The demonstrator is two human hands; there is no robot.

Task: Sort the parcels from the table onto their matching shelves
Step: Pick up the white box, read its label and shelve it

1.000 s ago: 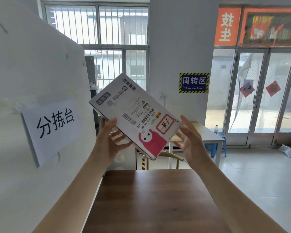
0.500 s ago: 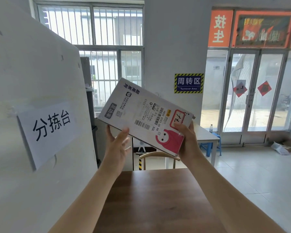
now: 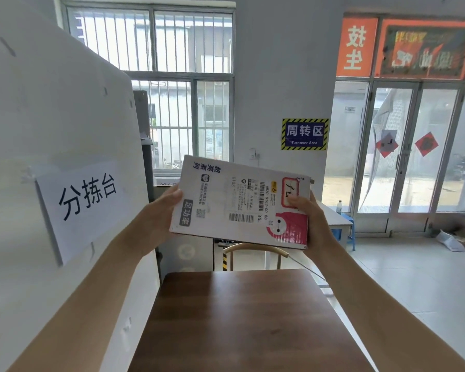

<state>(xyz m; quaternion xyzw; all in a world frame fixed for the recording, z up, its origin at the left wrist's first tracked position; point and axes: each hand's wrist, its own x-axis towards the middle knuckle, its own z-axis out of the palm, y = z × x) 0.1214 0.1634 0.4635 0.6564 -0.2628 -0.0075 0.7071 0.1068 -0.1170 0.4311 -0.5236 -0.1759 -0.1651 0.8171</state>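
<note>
A flat white parcel box (image 3: 234, 200) with barcodes, a red-framed label and a pink cartoon print is held up in the air above the far end of a brown wooden table (image 3: 236, 318). My left hand (image 3: 164, 210) grips its left short edge, thumb on the top face. My right hand (image 3: 309, 218) grips the right end, thumb resting on the red label. The box face tilts toward me, nearly level. No shelves are in view.
A white partition (image 3: 51, 135) with a paper sign (image 3: 83, 205) stands close on the left. Beyond the table are a chair back (image 3: 255, 248), a white desk (image 3: 336, 221) with a bottle, a blue stool (image 3: 346, 232), a barred window and glass doors. Tiled floor lies to the right.
The parcel has rotated from a steep diagonal to nearly level and come lower. Both hands, loose around it earlier, now clamp its two ends.
</note>
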